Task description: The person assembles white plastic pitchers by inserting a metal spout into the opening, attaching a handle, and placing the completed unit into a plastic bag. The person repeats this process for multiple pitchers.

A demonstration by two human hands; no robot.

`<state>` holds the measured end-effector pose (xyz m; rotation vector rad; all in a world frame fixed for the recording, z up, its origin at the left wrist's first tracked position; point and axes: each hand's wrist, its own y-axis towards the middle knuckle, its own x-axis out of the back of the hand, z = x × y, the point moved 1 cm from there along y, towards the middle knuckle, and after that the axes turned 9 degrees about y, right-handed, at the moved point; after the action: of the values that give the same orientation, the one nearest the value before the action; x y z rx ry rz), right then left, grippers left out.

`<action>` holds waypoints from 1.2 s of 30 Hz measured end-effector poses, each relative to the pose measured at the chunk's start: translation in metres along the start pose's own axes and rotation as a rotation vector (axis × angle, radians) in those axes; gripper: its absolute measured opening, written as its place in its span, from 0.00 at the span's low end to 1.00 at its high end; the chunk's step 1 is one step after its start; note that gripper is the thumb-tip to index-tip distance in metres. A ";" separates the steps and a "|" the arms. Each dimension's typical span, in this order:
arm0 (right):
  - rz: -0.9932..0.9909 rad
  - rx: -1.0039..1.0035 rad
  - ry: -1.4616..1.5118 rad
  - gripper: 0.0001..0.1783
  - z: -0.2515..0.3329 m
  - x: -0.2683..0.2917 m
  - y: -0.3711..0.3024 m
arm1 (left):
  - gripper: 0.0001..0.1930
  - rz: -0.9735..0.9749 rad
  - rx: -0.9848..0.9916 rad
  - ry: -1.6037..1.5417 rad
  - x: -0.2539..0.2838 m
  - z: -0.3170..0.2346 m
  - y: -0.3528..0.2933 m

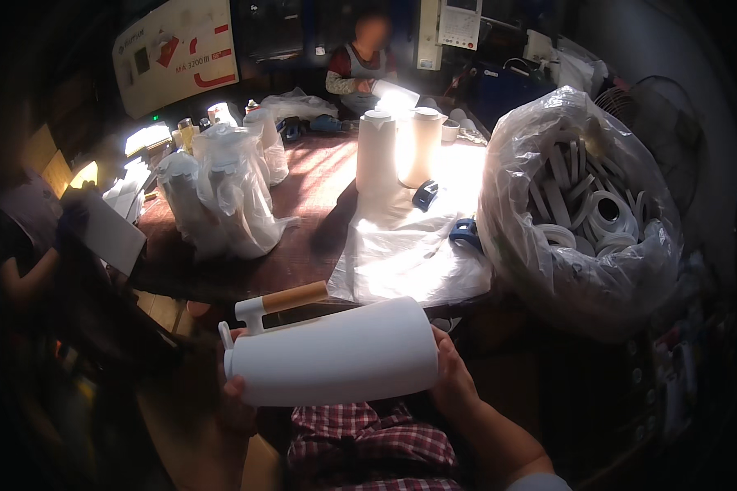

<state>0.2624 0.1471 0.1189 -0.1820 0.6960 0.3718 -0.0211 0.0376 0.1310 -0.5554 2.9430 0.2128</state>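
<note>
A white jug (336,356) with a light wood-coloured handle (296,296) lies on its side in the air above my lap. My left hand (237,401) is closed around its narrower end, beside the spout or lid tab, with some fingers hidden behind it. At the wide base, my right hand (452,372) grips the other end. The handle points up and toward the table. Just beyond the jug, a sheet of clear plastic (409,266) covers the table's near edge.
Two white jug bodies (377,151) stand on the brown table (303,192), with blue tape dispensers (467,232) nearby. Plastic-bagged jugs (233,192) are at the left. A big clear sack (512,229) of white parts stands right. Co-workers are at the far side (360,69) and left (33,237).
</note>
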 end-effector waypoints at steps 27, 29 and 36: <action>-0.125 -0.592 -0.286 0.17 -0.002 0.107 0.022 | 0.31 0.540 -1.011 0.813 -0.051 -0.020 -0.045; -0.103 -0.599 -0.293 0.17 -0.010 0.106 0.032 | 0.29 0.467 -1.334 1.017 -0.061 -0.023 -0.060; 0.043 -0.607 -0.465 0.18 0.013 0.110 0.087 | 0.13 0.586 -1.693 1.346 -0.073 -0.048 -0.066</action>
<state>0.3139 0.2607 0.0529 -0.6341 0.1119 0.6364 0.0649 -0.0052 0.1820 0.3800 2.7065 3.6158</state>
